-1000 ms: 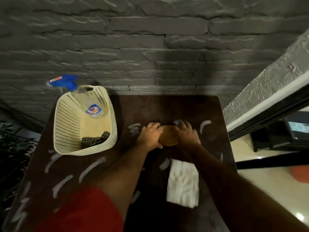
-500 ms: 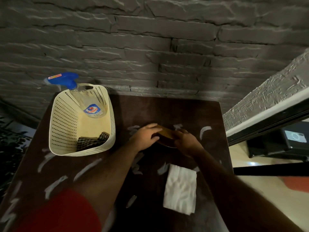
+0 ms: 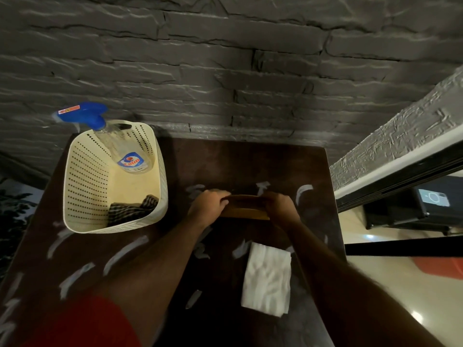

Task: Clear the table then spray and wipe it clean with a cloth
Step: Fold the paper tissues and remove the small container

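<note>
1. Lowest in the frame, a white folded cloth (image 3: 266, 278) lies flat on the dark table (image 3: 250, 161), right of centre and just beside the right forearm. No hand touches it, so wiping looks not yet begun.
2. White smears (image 3: 125, 254) streak the tabletop from the lower left to the mid-right. The surface is plainly still dirty.
3. At mid-frame the left hand (image 3: 208, 209) and right hand (image 3: 280, 207) each grasp one end of a brown wooden plate or tray (image 3: 244, 209), fingers curled over its edges. It appears tilted, near edge raised, though whether it is fully off the table I cannot tell. I judge this to be the clearing step, in hand but unfinished.
4. Further up at the left stands a cream perforated basket (image 3: 75, 196) on the table. A checked cloth (image 3: 132, 210) sits in its near corner.
5. A spray bottle (image 3: 130, 159) with a blue trigger head leans in the basket's far corner, untouched; spraying remains to do.
</note>
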Demonstrator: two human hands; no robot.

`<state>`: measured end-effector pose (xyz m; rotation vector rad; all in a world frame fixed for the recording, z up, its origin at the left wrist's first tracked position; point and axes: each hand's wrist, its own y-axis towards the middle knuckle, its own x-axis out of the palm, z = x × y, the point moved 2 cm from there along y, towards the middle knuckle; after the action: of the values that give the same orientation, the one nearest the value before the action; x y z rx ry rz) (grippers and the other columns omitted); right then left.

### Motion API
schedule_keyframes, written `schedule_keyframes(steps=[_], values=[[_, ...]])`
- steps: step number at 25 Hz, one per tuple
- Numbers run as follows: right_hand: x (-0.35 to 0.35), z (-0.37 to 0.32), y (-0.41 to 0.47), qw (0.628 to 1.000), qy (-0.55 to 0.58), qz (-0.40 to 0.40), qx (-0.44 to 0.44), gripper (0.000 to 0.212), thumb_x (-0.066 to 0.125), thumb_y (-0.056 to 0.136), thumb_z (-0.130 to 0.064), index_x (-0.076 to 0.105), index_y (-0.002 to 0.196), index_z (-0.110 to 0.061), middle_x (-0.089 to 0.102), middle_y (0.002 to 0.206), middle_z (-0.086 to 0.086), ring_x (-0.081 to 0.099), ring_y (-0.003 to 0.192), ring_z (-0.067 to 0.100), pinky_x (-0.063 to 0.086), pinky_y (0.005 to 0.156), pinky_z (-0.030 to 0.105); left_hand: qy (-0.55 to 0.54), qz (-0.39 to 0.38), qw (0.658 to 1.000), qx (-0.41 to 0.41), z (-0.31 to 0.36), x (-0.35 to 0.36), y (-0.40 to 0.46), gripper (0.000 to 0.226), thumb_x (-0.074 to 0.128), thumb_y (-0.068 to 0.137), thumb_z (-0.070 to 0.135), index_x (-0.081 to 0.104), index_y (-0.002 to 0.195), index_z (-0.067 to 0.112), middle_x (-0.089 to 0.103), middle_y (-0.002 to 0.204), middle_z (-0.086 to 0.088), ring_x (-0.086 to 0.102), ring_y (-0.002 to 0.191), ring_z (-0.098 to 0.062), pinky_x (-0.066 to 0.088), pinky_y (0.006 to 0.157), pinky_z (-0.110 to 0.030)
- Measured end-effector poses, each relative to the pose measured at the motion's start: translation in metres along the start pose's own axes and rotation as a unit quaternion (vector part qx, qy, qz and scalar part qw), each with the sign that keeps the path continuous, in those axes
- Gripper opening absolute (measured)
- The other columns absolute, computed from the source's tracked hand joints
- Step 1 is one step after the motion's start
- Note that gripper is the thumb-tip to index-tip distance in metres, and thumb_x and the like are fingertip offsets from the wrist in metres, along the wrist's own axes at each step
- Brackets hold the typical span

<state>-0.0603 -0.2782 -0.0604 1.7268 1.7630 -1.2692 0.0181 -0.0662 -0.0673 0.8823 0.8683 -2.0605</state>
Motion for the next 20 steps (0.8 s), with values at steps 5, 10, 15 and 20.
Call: schedule_keyframes(steps=[5, 10, 15, 20], values=[[-0.005, 0.025, -0.029, 0.991, 0.053, 0.090, 0.088, 0.024, 0.048, 0.098, -0.024, 0.059, 0.118, -0.018, 0.064, 0.111, 0.003, 0.064, 0.093, 0.018, 0.053, 0.078, 0.032, -0.032, 0.193, 0.980, -0.022, 0.011, -0.002, -0.038, 0.024, 0.055, 0.094, 0.029, 0.063, 0.114, 0.020, 0.063, 0.111, 0.000, 0.061, 0.093, -0.018, 0.052, 0.074, -0.033], [0.000, 0.054, -0.085, 0.962, 0.072, 0.137, 0.224, 0.025, 0.045, 0.103, -0.026, 0.061, 0.103, -0.006, 0.066, 0.095, 0.016, 0.066, 0.091, 0.032, 0.052, 0.079, 0.040, -0.040, 0.044, 0.994, 0.087, 0.049, 0.047, -0.082, 0.021, 0.064, 0.088, 0.035, 0.067, 0.104, 0.020, 0.063, 0.100, 0.002, 0.062, 0.085, -0.016, 0.047, 0.068, -0.028], [0.025, 0.065, -0.139, 0.950, 0.069, 0.124, 0.278, 0.021, 0.053, 0.098, -0.025, 0.067, 0.098, -0.009, 0.069, 0.089, 0.007, 0.066, 0.080, 0.021, 0.055, 0.074, 0.036, 0.125, -0.119, 0.978, 0.113, 0.101, 0.092, -0.076, 0.059, 0.063, 0.086, 0.044, 0.045, 0.138, 0.023, 0.049, 0.134, -0.001, 0.044, 0.124, -0.022, 0.042, 0.098, -0.037], [0.059, 0.072, -0.184, 0.937, 0.117, 0.100, 0.314, 0.015, 0.062, 0.091, -0.026, 0.070, 0.082, -0.016, 0.071, 0.076, 0.001, 0.068, 0.068, 0.016, 0.061, 0.071, 0.038, 0.227, -0.148, 0.961, 0.051, 0.116, 0.111, -0.071, 0.058, 0.068, 0.081, 0.046, 0.048, 0.129, 0.022, 0.052, 0.131, -0.006, 0.046, 0.122, -0.027, 0.036, 0.100, -0.042]])
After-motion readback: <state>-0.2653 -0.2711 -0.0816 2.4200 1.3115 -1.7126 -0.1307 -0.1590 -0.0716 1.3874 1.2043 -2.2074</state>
